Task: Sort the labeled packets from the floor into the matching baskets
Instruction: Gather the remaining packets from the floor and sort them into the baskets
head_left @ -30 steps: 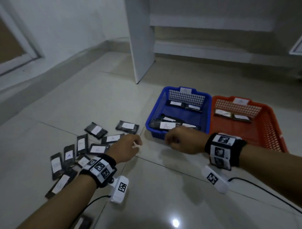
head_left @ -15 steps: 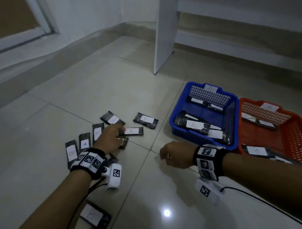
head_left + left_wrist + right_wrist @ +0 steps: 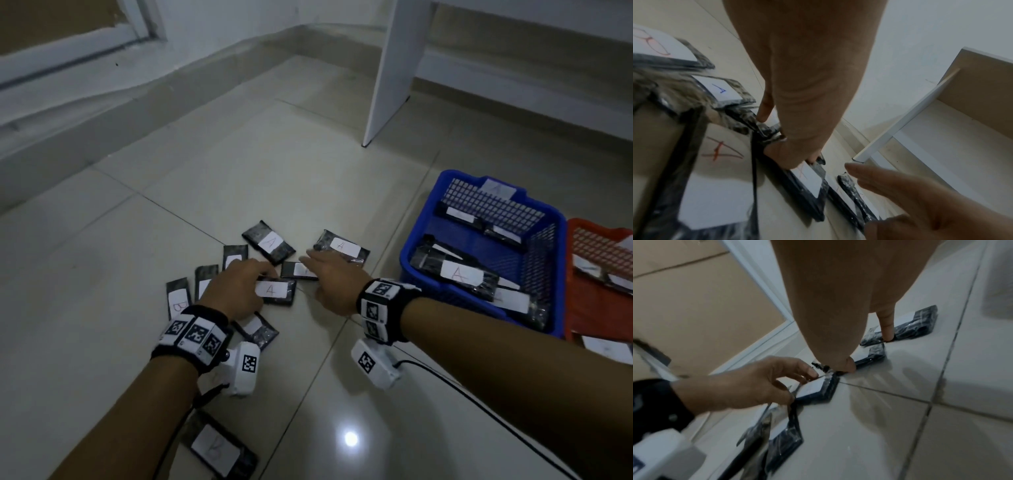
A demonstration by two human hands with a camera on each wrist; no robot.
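Several black packets with white letter labels lie on the tiled floor. My left hand [image 3: 250, 287] sits over the pile and pinches a packet marked A [image 3: 275, 291] between thumb and curled fingers; the right wrist view shows this packet [image 3: 816, 386] in the left hand [image 3: 760, 382]. My right hand [image 3: 325, 274] reaches in with straight fingers, touching another packet [image 3: 296, 270] and holding nothing. The right hand's fingertips [image 3: 888, 332] rest on the packets. To the right stand the blue basket [image 3: 419, 222] holding A packets and the orange basket [image 3: 589, 308].
More packets: two marked A [image 3: 269, 241] [image 3: 342, 246] lie beyond my hands, one marked B [image 3: 178, 298] at the left, another B [image 3: 217, 448] near my left forearm. A white furniture panel [image 3: 387, 85] stands behind; a wall skirting [image 3: 102, 113] runs along the left.
My right hand moved left from beside the blue basket to the pile. My left hand shifted onto the A packet and took hold of it. The view turned left.
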